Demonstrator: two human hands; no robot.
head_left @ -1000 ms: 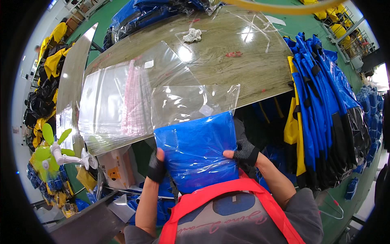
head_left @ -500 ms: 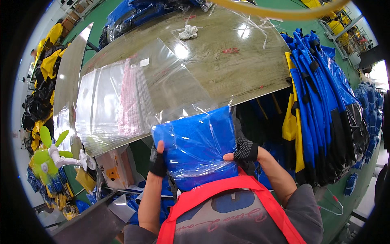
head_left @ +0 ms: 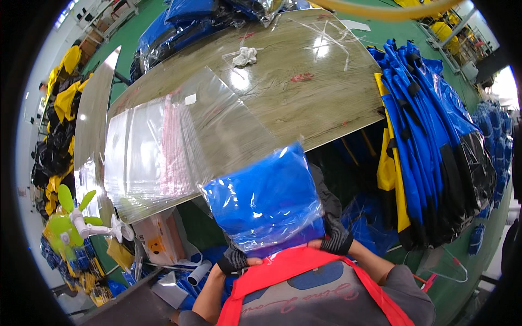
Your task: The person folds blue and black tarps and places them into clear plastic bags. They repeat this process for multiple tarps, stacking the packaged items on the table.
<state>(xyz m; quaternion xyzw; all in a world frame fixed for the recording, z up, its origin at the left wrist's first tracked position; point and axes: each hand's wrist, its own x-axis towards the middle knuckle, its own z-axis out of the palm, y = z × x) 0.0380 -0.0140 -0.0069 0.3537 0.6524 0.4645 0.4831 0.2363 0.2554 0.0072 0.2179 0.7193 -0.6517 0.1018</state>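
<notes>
A folded blue fabric bundle in a clear plastic bag (head_left: 266,190) is held in front of my body, close to the table's near edge. My left hand (head_left: 235,259), in a dark fingerless glove, grips its near left corner, thumb on top. At the near right corner my right hand (head_left: 336,238), gloved alike, grips the bag; its other fingers are hidden underneath. The bag's near end lies against the red apron (head_left: 283,255). On the table beside the bundle lies a fanned stack of clear plastic bags (head_left: 147,146).
Blue, black and yellow fabric pieces (head_left: 429,136) hang at the table's right. A crumpled white wad (head_left: 244,57) and clear plastic strips (head_left: 331,41) lie on the table (head_left: 272,81). A green fan (head_left: 79,217) stands at left. Bagged blue bundles (head_left: 190,24) are piled beyond the far edge.
Both hands have slid from the bundle's sides down to its near corners. The clear flap that stood out at the bundle's far edge no longer shows there.
</notes>
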